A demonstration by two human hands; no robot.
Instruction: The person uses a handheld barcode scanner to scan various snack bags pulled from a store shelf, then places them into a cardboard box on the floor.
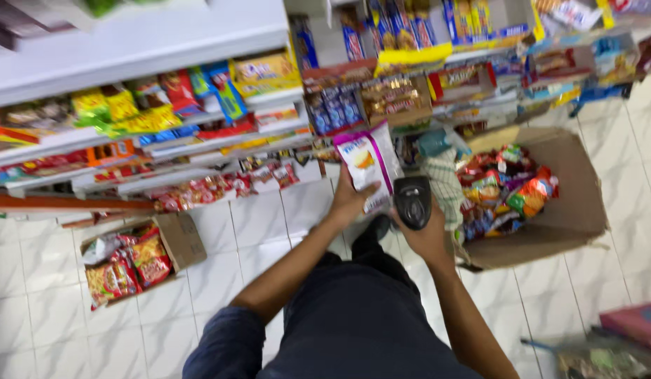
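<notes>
My left hand (351, 200) grips a white snack bag (367, 163) with a purple edge and holds it upright in front of me. My right hand (429, 235) holds a dark handheld scanner (414, 201) right beside the bag, its head close to the bag's lower right edge. Both forearms reach forward over my dark trousers. My left arm wears a dark blue sleeve.
A large open cardboard box (574, 210) full of colourful snack packets stands on the white tiled floor at the right. A smaller box (181, 240) of red and yellow packets lies at the left. Shelves (136, 38) stacked with snacks run across the top. A pink object (638, 323) sits at the bottom right.
</notes>
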